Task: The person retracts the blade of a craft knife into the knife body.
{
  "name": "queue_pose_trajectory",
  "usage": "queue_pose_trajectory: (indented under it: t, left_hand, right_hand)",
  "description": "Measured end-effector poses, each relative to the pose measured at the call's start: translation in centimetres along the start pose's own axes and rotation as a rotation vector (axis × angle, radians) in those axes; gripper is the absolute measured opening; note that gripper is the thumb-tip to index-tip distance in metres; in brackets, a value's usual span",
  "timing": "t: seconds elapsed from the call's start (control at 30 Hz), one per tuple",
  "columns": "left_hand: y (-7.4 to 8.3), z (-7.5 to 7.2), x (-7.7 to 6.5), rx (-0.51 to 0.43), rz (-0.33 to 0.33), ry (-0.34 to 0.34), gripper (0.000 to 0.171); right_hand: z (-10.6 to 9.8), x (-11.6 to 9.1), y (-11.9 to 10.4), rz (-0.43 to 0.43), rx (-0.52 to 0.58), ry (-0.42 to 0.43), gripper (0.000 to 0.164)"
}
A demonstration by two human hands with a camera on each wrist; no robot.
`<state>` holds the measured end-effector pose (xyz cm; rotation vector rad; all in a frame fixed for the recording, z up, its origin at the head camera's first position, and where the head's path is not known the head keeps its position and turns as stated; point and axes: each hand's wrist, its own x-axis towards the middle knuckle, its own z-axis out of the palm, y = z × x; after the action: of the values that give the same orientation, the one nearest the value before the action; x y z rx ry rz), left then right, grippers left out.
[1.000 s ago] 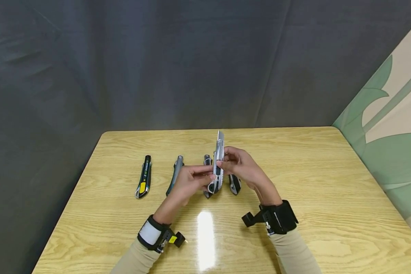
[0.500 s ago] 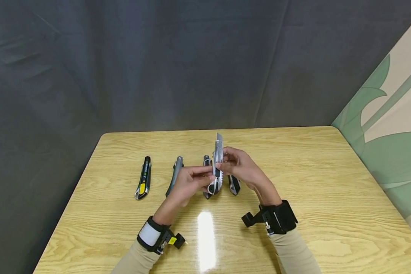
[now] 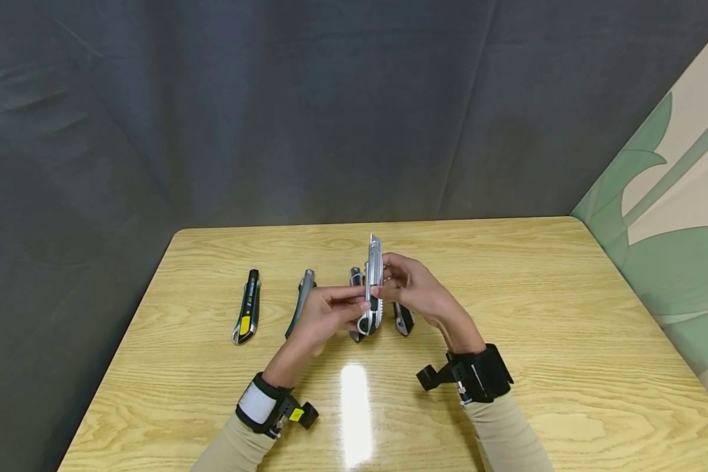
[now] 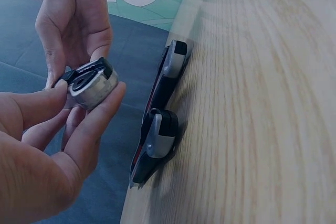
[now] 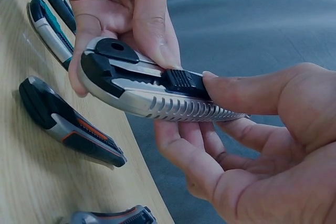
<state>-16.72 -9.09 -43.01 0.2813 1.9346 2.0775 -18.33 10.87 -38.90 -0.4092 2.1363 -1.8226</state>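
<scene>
A silver box cutter (image 3: pixel 374 259) with a black slider (image 5: pixel 182 80) is held up over the table, its blade end pointing away and a short length of blade showing. My left hand (image 3: pixel 330 311) pinches it near the butt, thumb on one side and fingers beneath. On the other side, my right hand (image 3: pixel 415 285) grips the body farther up. In the right wrist view, the right thumb (image 5: pixel 247 92) presses at the slider's end, and the ridged silver edge (image 5: pixel 184 107) faces the camera.
Several more box cutters lie in a row on the wooden table (image 3: pixel 566 314): a black one with yellow (image 3: pixel 248 308), a grey-green one (image 3: pixel 304 295) and grey-black ones, including one (image 3: pixel 404 320) partly behind the right hand. A dark curtain (image 3: pixel 330 118) hangs behind.
The blade at the cutter's far end sticks out less than before. The right thumb has slid slightly toward the butt; the left hand has stayed nearly still.
</scene>
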Motion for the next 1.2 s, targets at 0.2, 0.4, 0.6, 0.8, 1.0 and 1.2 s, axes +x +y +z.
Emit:
queue_pose_trajectory:
  t: [0.2, 0.4, 0.6, 0.8, 1.0, 1.2]
  left_hand:
    - [0.03, -0.08, 0.00, -0.024, -0.005, 0.003, 0.030]
    - [-0.05, -0.22, 0.10, -0.054, -0.033, -0.014, 0.031]
    - [0.08, -0.24, 0.18, -0.048, -0.035, 0.003, 0.030]
    - [0.06, -0.22, 0.20, -0.044, -0.034, 0.014, 0.030]
    - [0.02, -0.26, 0.16, -0.047, -0.033, 0.013, 0.030]
    - [0.17, -0.31, 0.08, -0.020, -0.042, 0.022, 0.030]
  right_hand:
    - [-0.06, 0.05, 0.15, -0.007, -0.013, 0.002, 0.043]
    - [-0.08, 0.00, 0.23, -0.020, -0.031, 0.000, 0.040]
    - [0.07, -0.06, 0.09, -0.029, -0.076, 0.002, 0.048]
    - [0.18, 0.04, 0.25, -0.031, -0.071, -0.015, 0.051]
    - [0.23, 0.03, 0.34, -0.039, -0.067, -0.029, 0.046]
    - [0.19, -0.01, 0.28, -0.039, -0.058, -0.050, 0.044]
